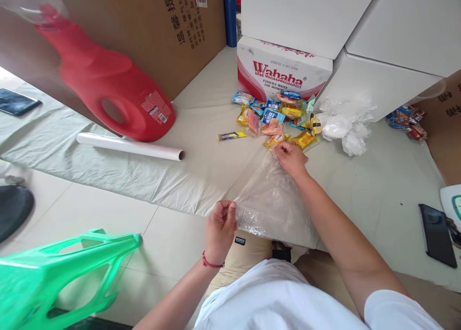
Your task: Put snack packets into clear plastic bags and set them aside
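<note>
Head view, clock read from the film's middle: clear plastic film (277, 207) lies stretched betw. both hands, wrinkled & shiny, over the near edge of the pale cloth (201, 176), lower part by the lap.

L hand (221, 224), approx 8–9 o'c: nearly closed, thumb & curled fingers pinching the film's side edge; red bracelet (212, 262) on the wrist. R hand (291, 161), approx 12–1 o'c: fingers bent, tips together on the film's top corner, right next to the snack packets (272, 116); can't tell if fingertips also touch a pkt.

Pkts sit in a loose heap at 12 o'c, w/ the Wahaha box (283, 70) just behind. One slim yellow pkt (231, 136) lies apart, approx 11 o'c. Crumpled clear plastic (351, 126) approx 1–2 o'c, beside the heap. White roll (131, 146) betw. 9 & 10 o'c, red jug (118, 92) at 10, next to it. Black phone (438, 234) approx 3 o'c. Green stool (68, 262) on the floor, betw. 8 & 9.
</note>
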`<state>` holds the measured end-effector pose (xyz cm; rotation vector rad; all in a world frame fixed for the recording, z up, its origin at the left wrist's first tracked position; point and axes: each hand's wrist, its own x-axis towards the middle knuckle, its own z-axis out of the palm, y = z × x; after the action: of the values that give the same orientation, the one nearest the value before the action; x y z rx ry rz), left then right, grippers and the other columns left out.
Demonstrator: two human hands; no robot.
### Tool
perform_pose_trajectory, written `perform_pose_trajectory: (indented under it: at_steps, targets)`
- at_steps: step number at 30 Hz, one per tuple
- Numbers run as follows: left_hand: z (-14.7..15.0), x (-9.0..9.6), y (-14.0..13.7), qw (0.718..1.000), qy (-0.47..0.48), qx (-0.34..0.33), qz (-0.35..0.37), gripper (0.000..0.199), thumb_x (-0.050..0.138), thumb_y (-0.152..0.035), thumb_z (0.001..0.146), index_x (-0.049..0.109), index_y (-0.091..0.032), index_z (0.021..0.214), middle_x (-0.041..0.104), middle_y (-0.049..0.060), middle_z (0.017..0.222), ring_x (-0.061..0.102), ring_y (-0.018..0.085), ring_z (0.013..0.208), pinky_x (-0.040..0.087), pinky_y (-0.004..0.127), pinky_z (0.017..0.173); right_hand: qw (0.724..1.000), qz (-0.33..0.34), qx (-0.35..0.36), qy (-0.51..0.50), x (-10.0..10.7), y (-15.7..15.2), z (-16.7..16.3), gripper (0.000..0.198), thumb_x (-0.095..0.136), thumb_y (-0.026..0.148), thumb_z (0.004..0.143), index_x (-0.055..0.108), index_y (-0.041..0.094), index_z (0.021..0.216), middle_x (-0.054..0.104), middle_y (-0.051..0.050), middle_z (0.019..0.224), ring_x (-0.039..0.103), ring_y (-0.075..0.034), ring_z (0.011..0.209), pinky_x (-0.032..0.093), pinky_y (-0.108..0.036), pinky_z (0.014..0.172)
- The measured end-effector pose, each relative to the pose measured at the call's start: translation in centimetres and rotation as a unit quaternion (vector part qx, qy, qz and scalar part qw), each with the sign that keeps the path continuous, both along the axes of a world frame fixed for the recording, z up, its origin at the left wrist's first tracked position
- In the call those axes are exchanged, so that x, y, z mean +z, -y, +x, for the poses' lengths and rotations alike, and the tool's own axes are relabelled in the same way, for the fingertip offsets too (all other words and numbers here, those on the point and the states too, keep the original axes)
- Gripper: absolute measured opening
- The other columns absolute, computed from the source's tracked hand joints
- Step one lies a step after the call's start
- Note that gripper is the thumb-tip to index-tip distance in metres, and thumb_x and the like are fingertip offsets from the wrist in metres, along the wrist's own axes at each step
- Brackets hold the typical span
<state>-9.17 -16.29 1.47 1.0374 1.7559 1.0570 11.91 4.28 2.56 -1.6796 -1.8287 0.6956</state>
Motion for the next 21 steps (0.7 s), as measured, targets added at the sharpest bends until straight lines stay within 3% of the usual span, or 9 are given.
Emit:
perform_pose_trajectory:
  at_steps: [2, 5, 7, 9, 12, 14, 16, 18, 21]
  targets:
    - [-0.9, -0.5, 0.4, 0.994, -0.107, -0.017, 0.010, 0.032, 0.050, -0.052, 0.098, 0.058, -0.023, 0.086, 0.051, -0.005, 0.053, 0.047, 0.014, 0.047, 0.037, 0.026, 0.052, 1.000, 0.021, -0.003, 0.005, 0.4, 0.0, -0.6, 0.036, 0.051, 0.049, 0.095, 0.058, 0.023, 0.072, 0.054, 0.002, 0.061, 0.049, -0.016, 0.060, 0.032, -0.028, 0.060]
    - [-1.5, -1.0, 0.4, 0.963, -0.262, -0.044, 0.038, 0.025, 0.052, -0.042, 0.098, 0.063, -0.023, 0.086, 0.058, -0.001, 0.063, 0.054, 0.017, 0.057, 0.037, 0.029, 0.055, 0.996, 0.033, 0.070, 0.037, 0.7, -0.1, -1.7, 0.036, 0.052, 0.045, 0.096, 0.053, 0.022, 0.068, 0.055, 0.001, 0.063, 0.047, -0.015, 0.060, 0.030, -0.028, 0.061]
    - [-1.6, -1.0, 0.1, 0.923, -0.368, -0.042, 0.101, 0.017, 0.057, -0.032, 0.096, 0.069, -0.022, 0.100, 0.068, 0.008, 0.086, 0.064, 0.024, 0.080, 0.045, 0.034, 0.068, 0.991, 0.038, 0.105, 0.076, 0.6, -0.3, -2.4, 0.036, 0.052, 0.042, 0.096, 0.051, 0.022, 0.067, 0.056, 0.000, 0.066, 0.045, -0.015, 0.061, 0.027, -0.028, 0.061]
    - [-1.5, -0.9, -0.3, 0.873, -0.441, -0.065, 0.199, 0.026, 0.058, -0.018, 0.093, 0.070, -0.023, 0.116, 0.070, 0.014, 0.113, 0.064, 0.030, 0.109, 0.046, 0.043, 0.092, 0.986, 0.037, 0.118, 0.114, 0.3, -0.6, -3.0, 0.034, 0.052, 0.040, 0.096, 0.052, 0.022, 0.068, 0.058, -0.002, 0.070, 0.045, -0.016, 0.063, 0.025, -0.029, 0.060]
    - [-1.5, -0.9, -1.2, 0.807, -0.448, -0.217, 0.318, 0.045, 0.050, -0.002, 0.094, 0.069, -0.032, 0.123, 0.070, 0.007, 0.129, 0.057, 0.027, 0.131, 0.033, 0.047, 0.114, 0.982, 0.035, 0.114, 0.144, -0.2, -1.1, -3.5, 0.032, 0.051, 0.039, 0.097, 0.055, 0.022, 0.070, 0.061, -0.004, 0.074, 0.045, -0.017, 0.066, 0.023, -0.029, 0.060]
    - [-1.8, -1.0, -1.6, 0.775, -0.424, -0.323, 0.341, 0.042, 0.049, -0.003, 0.097, 0.067, -0.030, 0.123, 0.072, 0.005, 0.127, 0.059, 0.022, 0.131, 0.037, 0.041, 0.112, 0.983, 0.043, 0.106, 0.147, -0.3, -1.3, -3.5, 0.033, 0.050, 0.040, 0.098, 0.055, 0.022, 0.071, 0.061, -0.004, 0.073, 0.045, -0.018, 0.066, 0.023, -0.029, 0.061]
    - [-2.1, -1.2, -1.9, 0.759, -0.412, -0.376, 0.336, 0.036, 0.049, -0.005, 0.098, 0.067, -0.024, 0.122, 0.075, 0.008, 0.121, 0.065, 0.021, 0.122, 0.047, 0.036, 0.101, 0.983, 0.052, 0.094, 0.146, -0.4, -1.5, -3.5, 0.035, 0.049, 0.041, 0.099, 0.055, 0.022, 0.070, 0.060, -0.003, 0.072, 0.045, -0.018, 0.066, 0.023, -0.030, 0.061]
    - [-2.5, -1.2, -2.1, 0.760, -0.409, -0.385, 0.325, 0.036, 0.048, -0.005, 0.095, 0.066, -0.020, 0.123, 0.075, 0.011, 0.119, 0.070, 0.022, 0.109, 0.053, 0.035, 0.088, 0.984, 0.054, 0.084, 0.146, -0.3, -1.6, -3.3, 0.036, 0.049, 0.041, 0.100, 0.054, 0.022, 0.070, 0.059, -0.003, 0.070, 0.046, -0.017, 0.065, 0.023, -0.029, 0.061]
    - [-2.4, -0.5, -2.9, 0.787, -0.412, -0.387, 0.248, 0.045, 0.047, -0.013, 0.093, 0.060, -0.018, 0.137, 0.068, 0.016, 0.136, 0.074, 0.024, 0.097, 0.059, 0.035, 0.076, 0.984, 0.049, 0.089, 0.149, -0.3, -1.6, -3.2, 0.037, 0.051, 0.040, 0.101, 0.055, 0.021, 0.070, 0.059, -0.002, 0.069, 0.047, -0.016, 0.064, 0.024, -0.028, 0.061]
